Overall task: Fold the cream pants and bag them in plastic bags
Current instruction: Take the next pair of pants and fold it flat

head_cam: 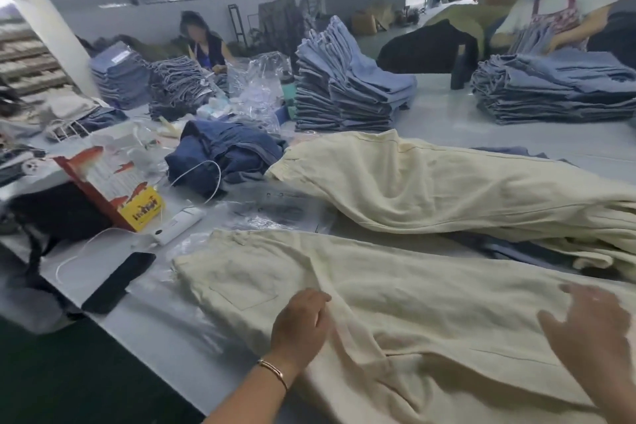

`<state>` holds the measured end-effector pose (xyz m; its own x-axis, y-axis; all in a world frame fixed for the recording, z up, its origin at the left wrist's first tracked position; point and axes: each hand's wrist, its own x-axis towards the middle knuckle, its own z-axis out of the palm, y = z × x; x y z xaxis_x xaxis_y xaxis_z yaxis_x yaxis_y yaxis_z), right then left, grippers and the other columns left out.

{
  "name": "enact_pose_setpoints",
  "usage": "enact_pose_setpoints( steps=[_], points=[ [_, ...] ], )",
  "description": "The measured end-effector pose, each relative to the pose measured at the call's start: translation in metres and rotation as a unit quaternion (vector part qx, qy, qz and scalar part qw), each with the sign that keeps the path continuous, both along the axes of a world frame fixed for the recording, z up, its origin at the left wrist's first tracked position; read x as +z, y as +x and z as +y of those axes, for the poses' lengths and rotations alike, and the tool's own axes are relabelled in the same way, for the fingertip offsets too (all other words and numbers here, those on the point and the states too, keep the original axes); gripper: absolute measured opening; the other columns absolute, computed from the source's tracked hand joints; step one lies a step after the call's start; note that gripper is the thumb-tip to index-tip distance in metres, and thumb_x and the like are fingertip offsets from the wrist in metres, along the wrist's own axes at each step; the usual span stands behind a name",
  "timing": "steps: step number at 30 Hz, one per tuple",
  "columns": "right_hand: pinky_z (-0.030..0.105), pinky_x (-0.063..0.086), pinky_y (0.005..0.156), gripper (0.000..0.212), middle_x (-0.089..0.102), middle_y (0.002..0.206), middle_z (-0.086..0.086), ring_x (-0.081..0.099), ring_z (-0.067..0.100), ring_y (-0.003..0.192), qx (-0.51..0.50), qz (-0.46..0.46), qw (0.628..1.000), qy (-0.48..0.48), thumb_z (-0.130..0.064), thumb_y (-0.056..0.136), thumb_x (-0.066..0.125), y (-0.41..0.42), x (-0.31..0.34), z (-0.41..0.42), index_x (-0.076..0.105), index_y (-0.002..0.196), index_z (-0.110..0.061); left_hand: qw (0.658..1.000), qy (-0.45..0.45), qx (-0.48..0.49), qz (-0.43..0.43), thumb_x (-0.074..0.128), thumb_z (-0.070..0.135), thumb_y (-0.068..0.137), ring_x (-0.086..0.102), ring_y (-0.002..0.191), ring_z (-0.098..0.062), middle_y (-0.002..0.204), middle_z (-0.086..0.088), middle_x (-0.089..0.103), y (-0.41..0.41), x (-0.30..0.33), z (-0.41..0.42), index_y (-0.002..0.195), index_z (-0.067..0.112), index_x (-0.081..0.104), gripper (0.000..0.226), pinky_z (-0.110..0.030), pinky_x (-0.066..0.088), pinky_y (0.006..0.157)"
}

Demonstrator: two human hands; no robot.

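A pair of cream pants lies spread flat on the white table in front of me, waistband to the left, back pocket facing up. My left hand rests on the seat area, fingers curled at a ridge of fabric. My right hand hovers or presses on the leg at the right, fingers spread and blurred. A pile of more cream pants lies just behind. Clear plastic bags lie flat between the two.
A black phone, a white power bank with cable and a red-and-yellow box sit at the left. Dark blue jeans are heaped behind. Stacks of light blue jeans and other workers fill the far table.
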<state>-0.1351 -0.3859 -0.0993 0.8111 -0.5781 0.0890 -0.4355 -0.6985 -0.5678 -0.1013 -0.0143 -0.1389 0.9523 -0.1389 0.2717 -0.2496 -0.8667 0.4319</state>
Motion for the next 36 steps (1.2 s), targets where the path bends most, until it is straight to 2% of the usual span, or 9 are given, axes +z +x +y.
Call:
enact_pose_setpoints(
  steps=[3,6,9,15,18,23,28,33,36],
  points=[
    [0.031,0.045,0.079,0.031,0.069,0.093,0.000,0.063,0.022,0.093,0.222,0.060,0.972,0.040,-0.002,0.070,0.076,-0.008,-0.002,0.074,0.067,0.091,-0.023,0.997,0.004,0.069,0.026,0.050,0.015,0.089,0.044,0.124,-0.011,0.129,0.008,0.055,0.020,0.000,0.047,0.126,0.022,0.058,0.039,-0.021,0.036,0.099],
    [0.018,0.046,0.063,0.039,0.067,0.062,-0.011,0.063,0.006,0.063,0.312,0.133,0.937,0.084,-0.006,0.067,0.079,-0.001,-0.020,0.122,0.064,0.059,-0.041,0.992,0.011,0.114,0.053,0.051,0.013,0.087,0.039,0.128,-0.015,0.132,0.006,0.053,0.045,0.002,0.093,0.129,0.020,0.055,0.042,-0.026,0.037,0.103],
    [0.020,0.044,0.075,0.013,0.066,0.080,-0.011,0.064,0.013,0.082,0.316,0.104,0.940,0.080,-0.022,0.068,0.083,0.014,-0.032,0.171,0.074,0.078,-0.024,0.988,0.030,0.135,0.071,0.051,0.014,0.088,0.038,0.128,-0.016,0.133,0.005,0.052,0.074,0.005,0.140,0.129,0.020,0.054,0.041,-0.030,0.038,0.101],
    [0.014,0.040,0.087,0.059,0.053,0.120,-0.014,0.054,0.004,0.112,0.301,0.188,0.934,0.035,-0.064,0.075,0.064,0.057,-0.039,0.253,0.041,0.122,-0.037,0.979,0.102,0.114,0.133,0.046,0.025,0.095,0.029,0.138,-0.014,0.148,0.008,0.037,0.150,0.001,0.215,0.140,0.026,0.041,0.045,-0.034,0.033,0.108],
    [0.020,0.041,0.087,0.050,0.055,0.127,-0.011,0.055,0.009,0.116,0.247,0.192,0.949,0.040,-0.055,0.086,0.055,0.082,-0.041,0.281,0.037,0.127,-0.033,0.973,0.149,0.069,0.164,0.046,0.029,0.096,0.032,0.137,-0.017,0.150,0.005,0.035,0.182,-0.006,0.236,0.141,0.024,0.039,0.046,-0.036,0.035,0.108],
    [0.029,0.042,0.070,0.013,0.061,0.094,-0.006,0.057,0.017,0.090,0.217,0.194,0.956,0.039,-0.019,0.091,0.044,0.117,-0.035,0.317,0.048,0.095,-0.031,0.967,0.132,0.078,0.201,0.057,0.040,0.087,0.044,0.124,-0.024,0.133,-0.002,0.050,0.223,-0.011,0.253,0.137,0.025,0.039,0.055,-0.036,0.040,0.099],
    [0.033,0.044,0.072,0.016,0.062,0.083,-0.004,0.056,0.020,0.084,0.182,0.139,0.971,0.070,-0.012,0.091,0.047,0.141,-0.018,0.327,0.054,0.084,-0.024,0.947,-0.110,0.113,0.281,0.074,0.036,0.074,0.050,0.092,-0.015,0.091,0.008,0.058,0.237,-0.007,0.246,0.129,0.031,0.047,0.062,-0.028,0.039,0.083],
    [0.033,0.041,0.066,0.017,0.057,0.067,-0.007,0.053,0.015,0.070,0.226,0.073,0.968,0.078,-0.023,0.089,0.062,0.146,0.030,0.320,0.057,0.073,-0.029,0.938,-0.199,0.003,0.285,0.078,0.029,0.077,0.053,0.070,-0.011,0.071,0.009,0.060,0.236,0.023,0.256,0.078,0.018,0.067,0.016,-0.019,0.040,0.061],
    [0.036,0.042,0.062,0.015,0.055,0.058,-0.006,0.052,0.013,0.063,0.251,0.007,0.966,0.057,-0.026,0.086,0.066,0.147,0.068,0.310,0.060,0.072,-0.024,0.887,-0.343,-0.023,0.308,0.070,0.016,0.084,0.058,0.061,-0.009,0.069,0.001,0.066,0.229,0.051,0.279,0.084,0.012,0.070,0.004,-0.018,0.045,0.056]
  ],
)
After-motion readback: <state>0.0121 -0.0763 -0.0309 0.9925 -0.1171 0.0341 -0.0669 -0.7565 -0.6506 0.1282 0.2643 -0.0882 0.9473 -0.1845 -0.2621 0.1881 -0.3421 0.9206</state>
